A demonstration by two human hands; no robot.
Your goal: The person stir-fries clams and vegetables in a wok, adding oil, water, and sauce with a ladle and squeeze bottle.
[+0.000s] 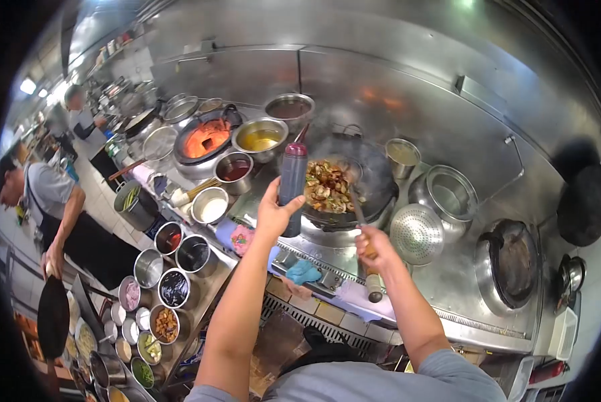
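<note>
My left hand is closed around an upright squeeze bottle of dark liquid with a red cap, held just left of the wok. Fingers of my right hand wrap the handle of a wok ladle, whose far end reaches into the wok and is partly lost in steam. Browned, sliced food with green bits lies in the black wok. A wooden-handled tool end shows just below my right hand.
A perforated strainer and a lidded pot stand right of the wok. Bowls of yellow liquid and red sauce sit to its left. Several ingredient tins fill the lower-left counter. A co-worker holds a dark pan at far left.
</note>
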